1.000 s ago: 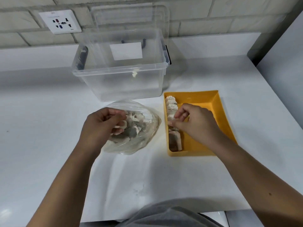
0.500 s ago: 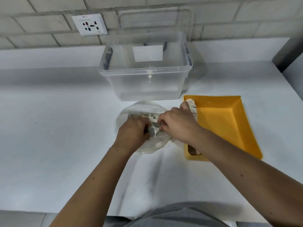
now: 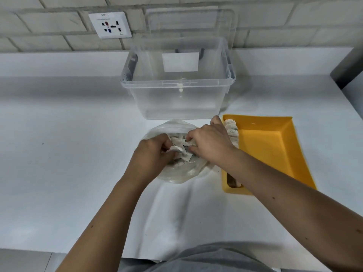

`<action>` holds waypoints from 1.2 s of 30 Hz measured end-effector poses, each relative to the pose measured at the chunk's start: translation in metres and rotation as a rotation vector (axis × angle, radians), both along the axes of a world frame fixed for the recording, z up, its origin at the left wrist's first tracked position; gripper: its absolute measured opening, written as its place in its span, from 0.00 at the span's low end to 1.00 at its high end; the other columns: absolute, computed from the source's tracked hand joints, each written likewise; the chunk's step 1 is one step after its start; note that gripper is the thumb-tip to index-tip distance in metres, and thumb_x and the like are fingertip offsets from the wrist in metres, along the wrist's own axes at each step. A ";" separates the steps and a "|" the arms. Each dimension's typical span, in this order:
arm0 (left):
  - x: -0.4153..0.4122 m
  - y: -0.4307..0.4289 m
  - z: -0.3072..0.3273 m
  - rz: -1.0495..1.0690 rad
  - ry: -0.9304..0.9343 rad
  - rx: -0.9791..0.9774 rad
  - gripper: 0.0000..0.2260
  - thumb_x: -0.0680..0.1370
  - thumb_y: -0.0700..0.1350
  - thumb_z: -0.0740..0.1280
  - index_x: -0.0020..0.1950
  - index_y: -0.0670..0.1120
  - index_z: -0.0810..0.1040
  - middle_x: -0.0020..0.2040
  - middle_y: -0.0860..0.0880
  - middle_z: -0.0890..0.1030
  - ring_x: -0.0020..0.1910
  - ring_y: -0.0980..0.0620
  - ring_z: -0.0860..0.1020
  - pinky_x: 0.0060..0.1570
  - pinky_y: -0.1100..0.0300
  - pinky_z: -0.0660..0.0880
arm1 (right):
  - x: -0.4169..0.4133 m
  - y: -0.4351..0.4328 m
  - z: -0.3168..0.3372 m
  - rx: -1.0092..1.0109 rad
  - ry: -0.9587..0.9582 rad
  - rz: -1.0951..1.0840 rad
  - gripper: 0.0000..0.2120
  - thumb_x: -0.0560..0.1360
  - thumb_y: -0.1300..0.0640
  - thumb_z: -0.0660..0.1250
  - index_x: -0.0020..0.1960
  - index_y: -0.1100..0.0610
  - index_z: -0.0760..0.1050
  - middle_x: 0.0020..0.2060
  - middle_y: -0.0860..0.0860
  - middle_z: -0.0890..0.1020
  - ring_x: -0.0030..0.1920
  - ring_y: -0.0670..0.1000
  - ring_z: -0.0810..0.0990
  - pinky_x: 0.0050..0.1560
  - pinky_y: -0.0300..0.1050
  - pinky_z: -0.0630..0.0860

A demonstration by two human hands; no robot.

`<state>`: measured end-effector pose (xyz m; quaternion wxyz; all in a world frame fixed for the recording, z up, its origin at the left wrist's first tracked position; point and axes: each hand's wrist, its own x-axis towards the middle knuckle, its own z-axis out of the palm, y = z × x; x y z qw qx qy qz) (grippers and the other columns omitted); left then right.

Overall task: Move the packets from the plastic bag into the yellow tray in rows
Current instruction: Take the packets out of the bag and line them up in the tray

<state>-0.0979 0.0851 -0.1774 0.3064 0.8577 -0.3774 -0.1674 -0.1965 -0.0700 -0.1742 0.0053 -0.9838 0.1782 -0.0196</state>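
A clear plastic bag (image 3: pixel 182 173) full of small pale packets (image 3: pixel 181 152) lies on the white counter, just left of the yellow tray (image 3: pixel 273 150). Both hands are inside the bag's mouth. My left hand (image 3: pixel 151 152) has its fingers curled round a white packet. My right hand (image 3: pixel 210 144) pinches packets at the bag's centre with curled fingers. A row of packets (image 3: pixel 232 132) runs along the tray's left wall, partly hidden by my right forearm.
A clear, empty storage bin (image 3: pixel 176 99) with its lid propped against the wall stands behind the bag. A wall socket (image 3: pixel 110 25) is at the upper left. The counter's front edge is near my body; a dark edge closes the far right.
My right hand left the tray's packet row and went left into the bag, joining my left hand. The view shifted so bag and tray sit further right.
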 end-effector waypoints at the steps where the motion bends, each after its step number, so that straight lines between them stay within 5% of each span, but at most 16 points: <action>1: 0.000 0.003 0.004 0.045 0.041 -0.035 0.09 0.72 0.46 0.76 0.39 0.49 0.76 0.38 0.53 0.83 0.39 0.55 0.81 0.36 0.67 0.72 | 0.002 0.000 -0.001 -0.001 -0.004 -0.005 0.10 0.76 0.46 0.65 0.52 0.49 0.81 0.40 0.50 0.85 0.43 0.53 0.79 0.51 0.48 0.56; 5: 0.001 0.008 0.010 0.182 0.275 -0.130 0.07 0.74 0.47 0.75 0.43 0.48 0.78 0.36 0.53 0.84 0.35 0.55 0.81 0.32 0.72 0.71 | 0.006 -0.001 -0.007 0.023 -0.042 -0.017 0.09 0.78 0.49 0.63 0.49 0.49 0.82 0.38 0.49 0.85 0.40 0.51 0.79 0.48 0.46 0.53; 8: 0.003 0.008 0.014 0.240 0.431 -0.218 0.04 0.76 0.45 0.73 0.48 0.47 0.82 0.38 0.49 0.85 0.38 0.47 0.85 0.44 0.54 0.83 | 0.001 -0.007 -0.001 0.153 -0.087 -0.036 0.08 0.76 0.45 0.67 0.48 0.47 0.82 0.39 0.45 0.85 0.42 0.49 0.78 0.53 0.47 0.59; 11: 0.005 0.006 0.014 0.266 0.485 -0.268 0.05 0.78 0.46 0.71 0.51 0.45 0.83 0.41 0.43 0.86 0.41 0.41 0.85 0.47 0.45 0.83 | -0.011 -0.014 0.014 0.297 -0.124 -0.044 0.07 0.75 0.44 0.69 0.46 0.46 0.81 0.35 0.41 0.80 0.40 0.44 0.74 0.57 0.47 0.64; 16: 0.005 0.002 0.014 0.295 0.487 -0.281 0.06 0.80 0.46 0.68 0.51 0.46 0.83 0.42 0.44 0.86 0.43 0.43 0.85 0.47 0.50 0.83 | -0.029 -0.020 0.038 0.488 -0.117 0.001 0.05 0.75 0.48 0.70 0.47 0.49 0.81 0.41 0.42 0.83 0.37 0.41 0.76 0.41 0.43 0.75; 22: 0.000 -0.002 0.015 0.271 0.570 -0.280 0.06 0.80 0.46 0.67 0.51 0.45 0.83 0.48 0.38 0.84 0.42 0.43 0.85 0.50 0.49 0.83 | -0.036 -0.017 0.061 0.671 -0.096 0.104 0.01 0.76 0.52 0.70 0.46 0.48 0.79 0.39 0.40 0.81 0.41 0.43 0.79 0.44 0.43 0.77; 26: -0.006 -0.005 0.019 0.223 0.672 -0.283 0.06 0.81 0.44 0.67 0.48 0.46 0.83 0.42 0.43 0.85 0.39 0.49 0.84 0.45 0.56 0.83 | -0.031 -0.012 0.068 0.828 -0.049 0.172 0.02 0.77 0.55 0.69 0.48 0.52 0.80 0.38 0.42 0.82 0.40 0.39 0.79 0.42 0.32 0.73; 29: -0.008 -0.004 0.019 0.169 0.768 -0.238 0.08 0.81 0.44 0.66 0.51 0.43 0.83 0.46 0.37 0.84 0.44 0.41 0.85 0.50 0.52 0.82 | -0.022 -0.011 0.063 0.834 -0.071 0.158 0.03 0.77 0.55 0.69 0.49 0.50 0.81 0.37 0.40 0.80 0.40 0.37 0.78 0.41 0.29 0.72; 32: -0.008 -0.004 0.019 0.160 0.832 -0.221 0.11 0.82 0.47 0.63 0.55 0.43 0.83 0.51 0.39 0.85 0.49 0.39 0.85 0.55 0.48 0.81 | -0.012 -0.011 0.055 0.739 -0.145 0.107 0.04 0.76 0.55 0.70 0.50 0.51 0.82 0.38 0.41 0.81 0.41 0.38 0.78 0.41 0.32 0.73; 36: -0.009 -0.002 0.022 0.137 0.795 -0.215 0.11 0.78 0.49 0.70 0.55 0.42 0.82 0.43 0.46 0.85 0.41 0.46 0.86 0.45 0.58 0.82 | -0.002 -0.009 0.047 0.720 -0.222 0.068 0.04 0.74 0.56 0.73 0.48 0.52 0.82 0.38 0.46 0.83 0.40 0.44 0.80 0.44 0.43 0.78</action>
